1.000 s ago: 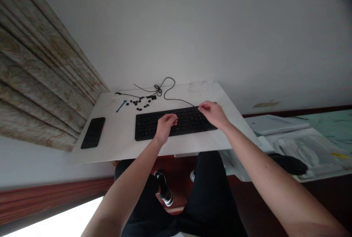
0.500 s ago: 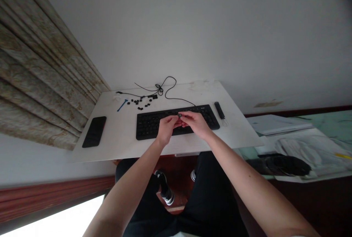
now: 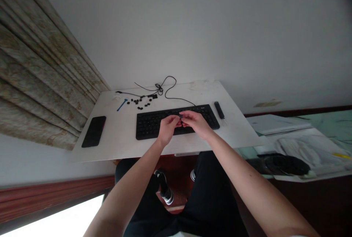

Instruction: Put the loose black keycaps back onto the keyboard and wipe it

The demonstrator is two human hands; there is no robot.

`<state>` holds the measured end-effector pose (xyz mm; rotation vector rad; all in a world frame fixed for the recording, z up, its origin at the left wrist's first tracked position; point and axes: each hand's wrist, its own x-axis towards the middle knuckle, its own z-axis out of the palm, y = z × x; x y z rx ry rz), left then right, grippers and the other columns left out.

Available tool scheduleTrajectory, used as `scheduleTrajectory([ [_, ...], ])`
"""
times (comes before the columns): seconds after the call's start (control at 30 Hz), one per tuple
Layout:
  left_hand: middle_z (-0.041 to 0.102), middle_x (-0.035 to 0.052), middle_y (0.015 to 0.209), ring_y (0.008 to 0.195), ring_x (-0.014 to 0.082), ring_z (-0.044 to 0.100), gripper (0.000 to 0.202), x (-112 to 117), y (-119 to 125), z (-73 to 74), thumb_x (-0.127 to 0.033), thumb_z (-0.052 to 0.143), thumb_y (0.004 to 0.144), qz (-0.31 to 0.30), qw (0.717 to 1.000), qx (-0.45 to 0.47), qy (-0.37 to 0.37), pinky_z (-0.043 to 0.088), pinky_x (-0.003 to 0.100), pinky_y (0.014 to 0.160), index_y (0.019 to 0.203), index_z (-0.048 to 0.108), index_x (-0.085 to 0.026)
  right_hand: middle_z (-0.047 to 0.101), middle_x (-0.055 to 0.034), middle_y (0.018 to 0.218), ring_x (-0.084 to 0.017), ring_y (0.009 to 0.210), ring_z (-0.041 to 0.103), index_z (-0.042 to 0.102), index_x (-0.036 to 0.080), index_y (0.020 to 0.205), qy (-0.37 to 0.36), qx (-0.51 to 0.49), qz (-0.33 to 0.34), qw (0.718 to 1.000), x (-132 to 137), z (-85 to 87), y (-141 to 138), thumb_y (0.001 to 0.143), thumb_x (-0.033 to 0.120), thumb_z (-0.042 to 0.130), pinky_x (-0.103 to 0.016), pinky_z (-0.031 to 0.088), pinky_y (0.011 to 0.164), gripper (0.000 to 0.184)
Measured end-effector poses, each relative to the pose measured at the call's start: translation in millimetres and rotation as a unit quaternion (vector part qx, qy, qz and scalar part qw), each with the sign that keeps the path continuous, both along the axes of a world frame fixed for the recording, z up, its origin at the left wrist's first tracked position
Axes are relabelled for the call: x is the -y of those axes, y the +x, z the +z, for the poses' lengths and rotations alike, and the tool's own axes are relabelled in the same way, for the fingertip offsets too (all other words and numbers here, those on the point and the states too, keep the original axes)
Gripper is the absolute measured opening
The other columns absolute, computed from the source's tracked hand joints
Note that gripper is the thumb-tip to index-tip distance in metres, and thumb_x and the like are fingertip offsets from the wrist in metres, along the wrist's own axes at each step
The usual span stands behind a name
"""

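My hands meet above the middle of a black computer keyboard [image 3: 176, 121] on a white desk [image 3: 123, 145]. My right hand [image 3: 196, 123] pinches a small dark piece [image 3: 180, 117], probably a keycap, at its fingertips. My left hand [image 3: 168, 129] sits just beside it, fingers curled close, and I cannot tell if they grip the piece. Several loose black keycaps [image 3: 141, 101] lie beyond the keyboard, near a blue tool [image 3: 121, 105] and a tangled black cable [image 3: 165, 87]. A slim black keycap puller [image 3: 219, 110] lies off the keyboard's right end.
A black phone [image 3: 94, 131] lies at the desk's left end, below a patterned curtain [image 3: 41, 72]. Papers and a dark object [image 3: 283, 165] lie low on the right, past the desk edge. My black trousers [image 3: 211, 193] show below.
My right hand has moved left from the keyboard's right end to meet my left hand, uncovering the slim black tool. Over the last half second, the hands have barely moved.
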<state>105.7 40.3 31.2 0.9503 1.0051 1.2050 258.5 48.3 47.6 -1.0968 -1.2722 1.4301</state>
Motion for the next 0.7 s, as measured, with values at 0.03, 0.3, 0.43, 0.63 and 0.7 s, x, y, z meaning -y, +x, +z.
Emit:
scheduleTrajectory([
  [0.03, 0.069, 0.0035, 0.079, 0.074, 0.0133, 0.066, 0.025, 0, 0, -1.0, -0.038, 0.072, 0.08, -0.003, 1.0, 0.001, 0.0, 0.058, 0.032, 0.077, 0.085, 0.072, -0.013, 0.069, -0.0013, 0.082, -0.012, 0.068, 0.064, 0.074, 0.02, 0.103, 0.008, 0.013, 0.001, 1.0, -1, 0.2, 1, 0.075, 0.03, 0.072, -0.028, 0.055, 0.066, 0.03],
  [0.3, 0.072, 0.005, 0.083, 0.074, 0.0133, 0.066, 0.021, -1, 2, -7.6, -0.032, 0.068, 0.084, -0.008, 0.999, -0.034, 0.019, 0.059, 0.03, 0.075, 0.091, 0.074, -0.013, 0.075, -0.0064, 0.082, -0.014, 0.066, 0.068, 0.077, 0.016, 0.098, -0.047, 0.043, -0.008, 0.998, -9, 0.0, 6, 0.075, 0.03, 0.077, -0.032, 0.061, 0.068, 0.026],
  [0.43, 0.073, 0.0056, 0.085, 0.072, 0.0132, 0.067, 0.021, -3, 2, -11.1, -0.031, 0.069, 0.084, -0.008, 0.998, -0.061, 0.027, 0.058, 0.03, 0.073, 0.094, 0.075, -0.014, 0.074, -0.0066, 0.076, -0.013, 0.063, 0.068, 0.078, 0.015, 0.09, -0.062, 0.053, 0.016, 0.997, -17, -0.6, 9, 0.076, 0.031, 0.079, -0.029, 0.061, 0.064, 0.022],
  [0.63, 0.072, 0.0059, 0.086, 0.074, 0.0128, 0.066, 0.02, -3, 1, -11.8, -0.032, 0.068, 0.085, 0.007, 1.0, -0.008, 0.0, 0.059, 0.031, 0.075, 0.09, 0.073, -0.013, 0.075, -0.0075, 0.084, -0.014, 0.069, 0.07, 0.078, 0.016, 0.099, -0.075, 0.041, 0.037, 0.996, -17, 8.9, 7, 0.086, 0.022, 0.069, -0.031, 0.063, 0.07, 0.017],
  [0.7, 0.071, 0.0057, 0.085, 0.075, 0.0127, 0.066, 0.021, -1, 2, -11.2, -0.033, 0.067, 0.085, 0.006, 1.0, 0.01, -0.011, 0.059, 0.031, 0.076, 0.088, 0.072, -0.013, 0.076, -0.0077, 0.086, -0.015, 0.073, 0.071, 0.078, 0.016, 0.099, -0.079, 0.034, 0.039, 0.996, -15, 11.5, 5, 0.086, 0.018, 0.066, -0.032, 0.063, 0.073, 0.018],
])
